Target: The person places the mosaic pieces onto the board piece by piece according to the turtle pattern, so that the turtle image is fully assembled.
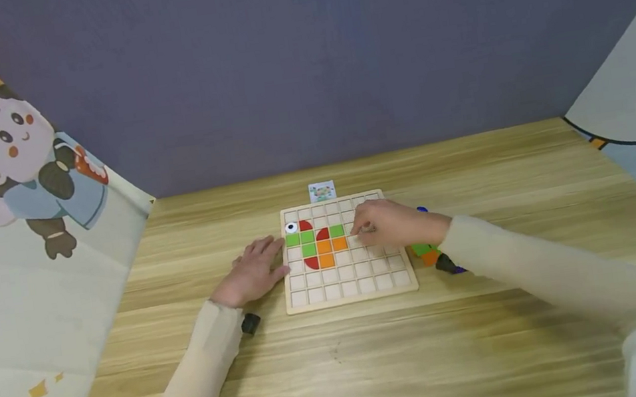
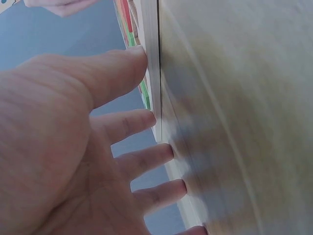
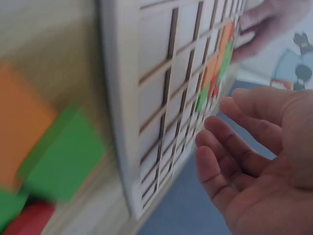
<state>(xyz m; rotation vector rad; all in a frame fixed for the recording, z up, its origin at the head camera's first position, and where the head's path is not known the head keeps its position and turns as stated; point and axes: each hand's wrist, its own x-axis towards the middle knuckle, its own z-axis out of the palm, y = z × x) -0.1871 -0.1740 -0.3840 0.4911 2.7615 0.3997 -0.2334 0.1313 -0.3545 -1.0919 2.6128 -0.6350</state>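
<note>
A square wooden grid board (image 1: pixel 360 289) lies on the table, part-filled with green, red and orange tiles and a white round eye piece (image 1: pixel 291 227). My left hand (image 1: pixel 252 273) is at the board's left side, its fingers spread and its thumb at the edge, as the left wrist view also shows along the wooden rim (image 2: pixel 152 73). Over the right part of the grid hovers my right hand (image 1: pixel 389 222), close to a green tile (image 1: pixel 337 231) and an orange tile (image 1: pixel 339 244). Its fingers bend loosely, and no tile shows between them in the right wrist view.
Loose tiles (image 1: pixel 430 257) in green, orange and dark colours lie right of the board, partly behind the right forearm. A small picture card (image 1: pixel 322 191) sits at the board's far edge. The dark blue wall (image 1: pixel 326 76) rises behind the table.
</note>
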